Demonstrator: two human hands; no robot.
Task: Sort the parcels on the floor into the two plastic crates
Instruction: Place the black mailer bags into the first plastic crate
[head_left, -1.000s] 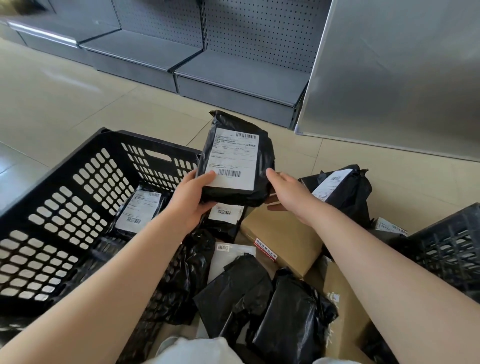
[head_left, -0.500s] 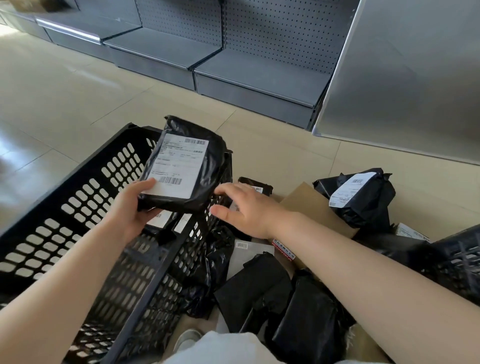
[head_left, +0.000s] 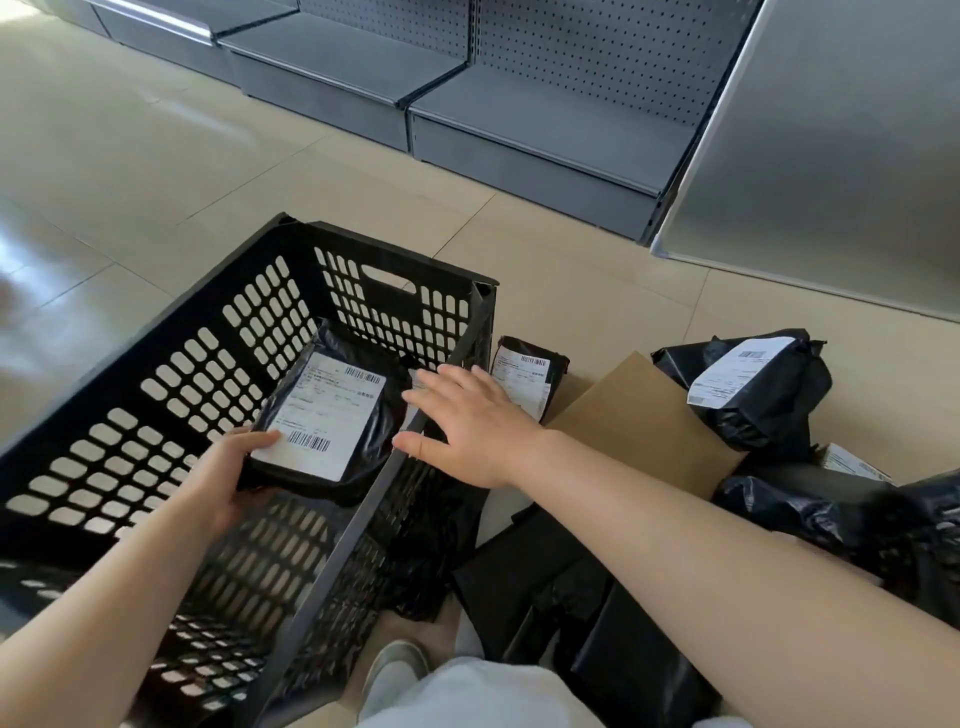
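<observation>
My left hand (head_left: 228, 478) grips a black plastic parcel (head_left: 332, 415) with a white shipping label, holding it low inside the black perforated crate (head_left: 171, 374) on the left. My right hand (head_left: 467, 421) is spread open, empty, hovering over the crate's right rim. On the floor to the right lie a small black labelled parcel (head_left: 524, 374), a brown cardboard parcel (head_left: 644, 426), a bulky black labelled bag (head_left: 753, 389) and several dark parcels (head_left: 571, 613) near my knee. A dark edge at the far right (head_left: 935, 525) may be the second crate.
Grey shelving bases (head_left: 467, 119) run along the back, and a grey metal panel (head_left: 831, 156) stands at the right. Beige floor tiles (head_left: 130, 156) stretch to the left and behind the crate. My shoe (head_left: 395, 670) and pale trouser leg show at the bottom.
My left hand carried the labelled black parcel from above the pile leftward and down into the left crate. My right hand let go of it and now hovers open over the crate rim.
</observation>
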